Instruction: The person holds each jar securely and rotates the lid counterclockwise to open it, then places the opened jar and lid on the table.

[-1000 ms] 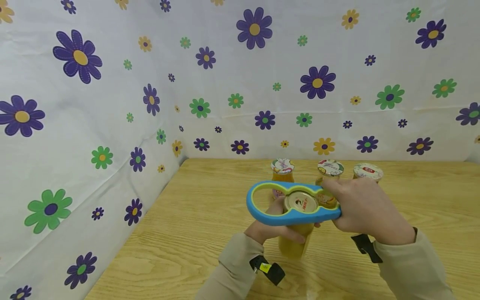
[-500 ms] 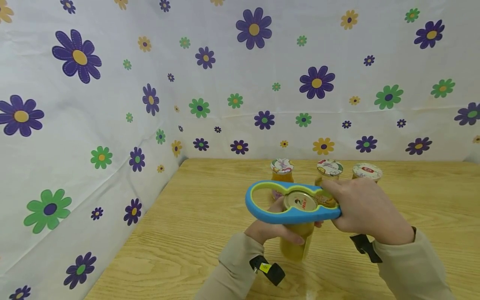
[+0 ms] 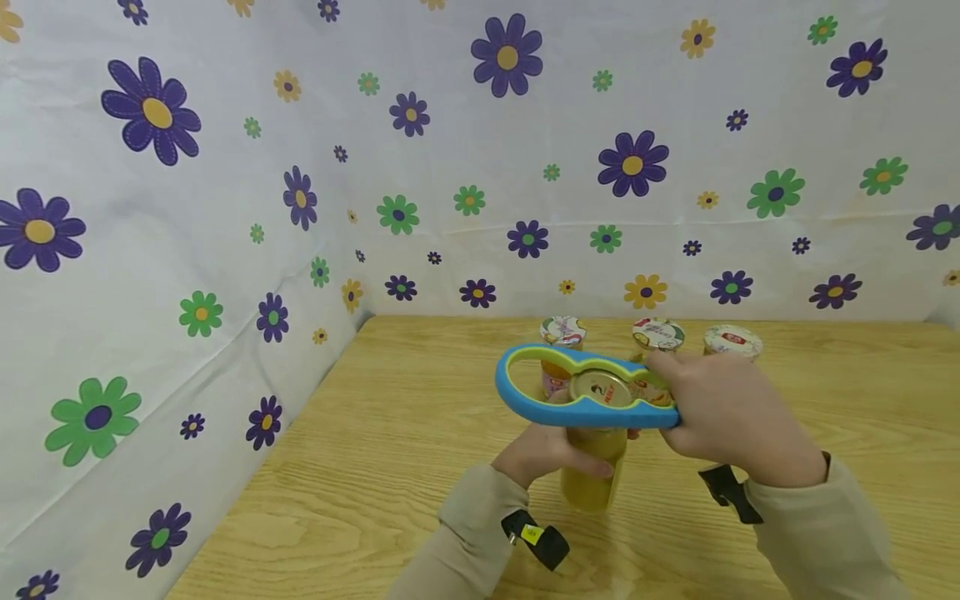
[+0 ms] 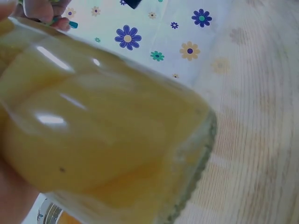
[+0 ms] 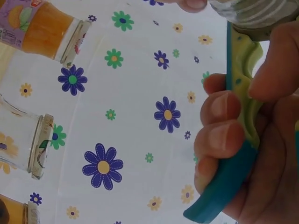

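The left hand [image 3: 542, 454] grips a glass bottle of yellow juice [image 3: 592, 475] while right-hand fingers [image 5: 219, 121] clamp a blue-and-green plastic opener [image 3: 581, 392] ringing its metal lid [image 3: 602, 388].

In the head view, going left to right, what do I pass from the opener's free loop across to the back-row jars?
Jar opener's empty loop → left back jar → held jar's lid → middle back jar → right back jar.

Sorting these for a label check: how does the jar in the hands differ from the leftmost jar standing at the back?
The held glass jar of yellow-orange contents is gripped by the left hand, its gold metal lid ringed by the blue-and-green opener. The back-left jar stands untouched with a white printed lid. Both hold orange contents.
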